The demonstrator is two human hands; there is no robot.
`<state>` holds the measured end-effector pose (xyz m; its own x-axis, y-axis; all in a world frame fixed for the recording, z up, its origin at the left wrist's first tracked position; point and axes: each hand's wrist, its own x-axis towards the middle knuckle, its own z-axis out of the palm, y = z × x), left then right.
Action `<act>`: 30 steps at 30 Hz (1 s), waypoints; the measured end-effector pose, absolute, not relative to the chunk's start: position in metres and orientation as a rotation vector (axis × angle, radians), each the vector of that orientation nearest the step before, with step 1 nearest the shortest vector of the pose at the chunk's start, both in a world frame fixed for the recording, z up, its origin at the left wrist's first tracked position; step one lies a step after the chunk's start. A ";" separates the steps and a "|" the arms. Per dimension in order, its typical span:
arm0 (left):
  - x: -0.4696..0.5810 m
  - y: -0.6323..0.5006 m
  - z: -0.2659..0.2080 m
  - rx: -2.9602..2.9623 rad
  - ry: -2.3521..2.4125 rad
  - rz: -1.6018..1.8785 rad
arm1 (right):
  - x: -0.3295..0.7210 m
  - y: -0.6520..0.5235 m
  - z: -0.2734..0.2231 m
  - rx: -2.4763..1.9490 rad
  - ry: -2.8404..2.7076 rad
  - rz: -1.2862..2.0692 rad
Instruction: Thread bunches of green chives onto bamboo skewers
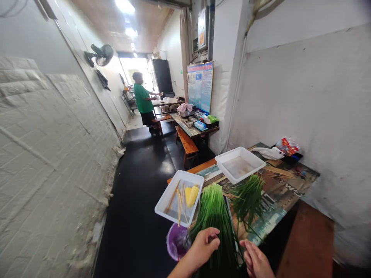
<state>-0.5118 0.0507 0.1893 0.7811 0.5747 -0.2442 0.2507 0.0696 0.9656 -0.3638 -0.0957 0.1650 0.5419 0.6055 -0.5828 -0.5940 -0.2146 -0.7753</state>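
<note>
A large bundle of long green chives point(214, 208) lies in front of me, pale ends pointing away. My left hand point(205, 244) is over its left side with fingers curled in; whether a strand is between them is hidden. To the right of the bundle, my right hand point(255, 258) has its thumb and fingers pressed together, and what they may hold is too small to tell. A smaller heap of chives point(249, 197) rests on the table, with thin wooden skewers point(230, 195) between the two lots.
A white tray point(165, 193) holds yellow corn point(191, 196) and skewers, above a purple bucket point(173, 241). Another white tray point(240, 178), more skewers point(279, 172) and a bench point(307, 239) are at right. A person in green point(143, 98) stands farther back.
</note>
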 end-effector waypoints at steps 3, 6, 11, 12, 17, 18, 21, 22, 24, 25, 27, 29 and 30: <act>-0.532 0.045 0.188 1.501 0.737 0.230 | -0.381 -0.098 0.171 -1.394 -0.027 1.137; -0.546 0.044 0.192 1.468 0.781 0.236 | -0.398 -0.092 0.188 -1.402 -0.098 1.149; -0.551 0.048 0.198 1.406 0.834 0.262 | -0.402 -0.073 0.216 -1.391 -0.259 1.119; -0.550 0.050 0.198 1.394 0.845 0.265 | -0.398 -0.068 0.219 -1.381 -0.281 1.130; -0.529 0.055 0.193 1.337 0.876 0.290 | -0.367 -0.053 0.215 -1.376 -0.367 1.156; -0.521 0.056 0.190 1.344 0.878 0.294 | -0.358 -0.051 0.212 -1.386 -0.383 1.168; -0.491 0.057 0.173 1.396 0.910 0.309 | -0.321 -0.045 0.199 -1.422 -0.405 1.221; -0.479 0.057 0.165 1.416 0.939 0.330 | -0.306 -0.043 0.193 -1.433 -0.407 1.250; -0.456 0.056 0.149 1.473 1.047 0.417 | -0.272 -0.040 0.181 -1.449 -0.411 1.321; -0.444 0.056 0.142 1.522 1.127 0.473 | -0.254 -0.039 0.175 -1.457 -0.411 1.358; -0.422 0.054 0.131 1.679 1.320 0.575 | -0.217 -0.038 0.163 -1.471 -0.407 1.428; -0.402 0.053 0.125 1.885 1.517 0.609 | -0.181 -0.038 0.154 -1.481 -0.405 1.499; -0.394 0.051 0.122 1.982 1.605 0.589 | -0.165 -0.038 0.149 -1.485 -0.409 1.537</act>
<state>-0.3935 0.0515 0.1223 0.2043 0.9788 0.0109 0.7537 -0.1644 0.6363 -0.1650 -0.0385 0.1495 0.1616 0.7821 -0.6019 -0.3795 -0.5137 -0.7695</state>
